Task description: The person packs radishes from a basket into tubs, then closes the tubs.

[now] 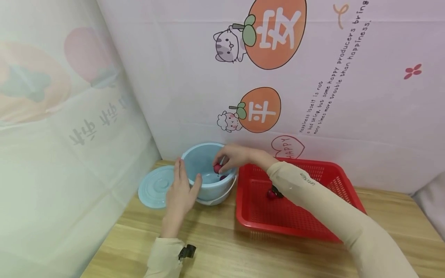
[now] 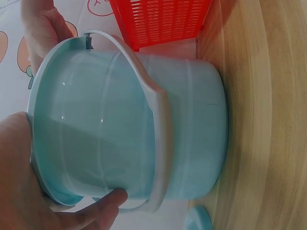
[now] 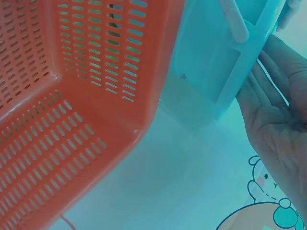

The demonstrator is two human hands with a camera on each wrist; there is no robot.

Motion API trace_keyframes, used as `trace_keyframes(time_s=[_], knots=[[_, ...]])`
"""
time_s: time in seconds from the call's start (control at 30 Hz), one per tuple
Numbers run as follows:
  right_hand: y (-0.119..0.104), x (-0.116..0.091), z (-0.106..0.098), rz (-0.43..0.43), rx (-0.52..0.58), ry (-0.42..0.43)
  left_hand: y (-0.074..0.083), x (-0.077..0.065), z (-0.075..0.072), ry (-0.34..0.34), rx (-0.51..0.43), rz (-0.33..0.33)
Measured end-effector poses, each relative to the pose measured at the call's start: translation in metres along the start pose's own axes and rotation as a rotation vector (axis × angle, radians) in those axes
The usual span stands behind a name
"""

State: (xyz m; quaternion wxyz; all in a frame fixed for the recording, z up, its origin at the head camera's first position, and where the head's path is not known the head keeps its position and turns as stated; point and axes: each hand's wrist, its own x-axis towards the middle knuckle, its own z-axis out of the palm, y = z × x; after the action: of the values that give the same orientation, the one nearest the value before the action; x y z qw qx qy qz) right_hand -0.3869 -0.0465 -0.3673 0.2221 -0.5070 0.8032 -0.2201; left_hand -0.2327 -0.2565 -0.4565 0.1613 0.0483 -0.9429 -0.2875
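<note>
**While the left hand [image 1: 180, 190] lies against the blue bucket [image 1: 212, 191], the right hand [image 1: 238, 155] pinches a small red ball [image 1: 217, 168]**

Head: Bucket upright near the tabletop [image 1: 215, 239]'s far edge, toward the far left corner. Left hand at the bucket's left side; fingers straight, thumb spread wide toward the near rim, gripping nothing. Right hand over the far right of the rim, fingers bent, thumb and fingertips closed on the ball, which is held inside the bucket's mouth. Second dark red ball [image 1: 223, 177] lower in the bucket, partly hidden. Blue lid [image 1: 158, 187] by the tabletop's left edge, just beside the bucket. Red basket [image 1: 274, 229] right of the bucket, reaching toward the far edge; one more red ball [image 1: 271, 194] in it, close to the right sleeve [image 1: 313, 197].

Left wrist: Bucket seen sideways, its pale handle [image 2: 163, 143] lowered across the outer wall. Left hand touches rim and wall, digits extended.

Right wrist: Blue tint. Basket's slotted walls at left; right hand at the bucket's rim, fingertips hidden, so hold cannot be told here.
</note>
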Motion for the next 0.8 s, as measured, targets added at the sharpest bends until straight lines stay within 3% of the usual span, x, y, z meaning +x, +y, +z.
trace_keyframes(time_s=[0.43,0.8], knots=[[0.0035,0.0000,0.0048,0.002,0.038,0.044,0.0009,0.0007,0.0004,-0.005,0.002,0.000],[0.0102,-0.0053,0.0072,-0.060,0.127,0.078,0.0003,0.0010,0.0014,0.010,-0.007,0.019]])
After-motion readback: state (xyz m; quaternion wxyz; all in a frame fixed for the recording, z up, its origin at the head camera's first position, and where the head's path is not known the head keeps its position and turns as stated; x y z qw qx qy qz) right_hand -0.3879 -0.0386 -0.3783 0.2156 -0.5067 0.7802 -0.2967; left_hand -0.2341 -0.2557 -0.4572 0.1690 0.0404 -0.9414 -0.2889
